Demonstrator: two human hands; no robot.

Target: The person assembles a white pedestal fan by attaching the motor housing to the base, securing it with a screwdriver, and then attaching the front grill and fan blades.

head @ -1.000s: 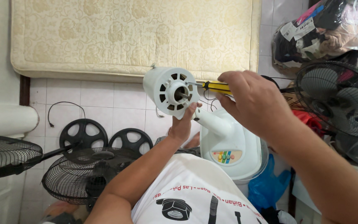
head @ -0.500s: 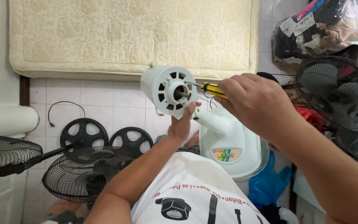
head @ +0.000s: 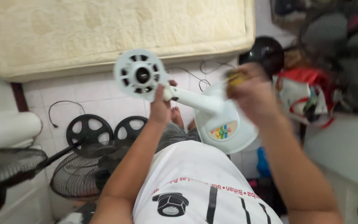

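Where the head view looks down past my white shirt, I see the white fan motor housing (head: pixel 140 74) at upper centre, blade and guard off, its bare shaft hub facing the camera; I judge the teardown well along, with housing, neck and fan base (head: pixel 225 126) left joined. My left hand (head: pixel 161 105) is closed around the neck just below the housing, holding it up. My right hand (head: pixel 249 93), blurred at centre right and well apart from the housing, is curled on a yellow-handled screwdriver (head: pixel 236 77). Loose black fan guards (head: pixel 79 176) lie at lower left.
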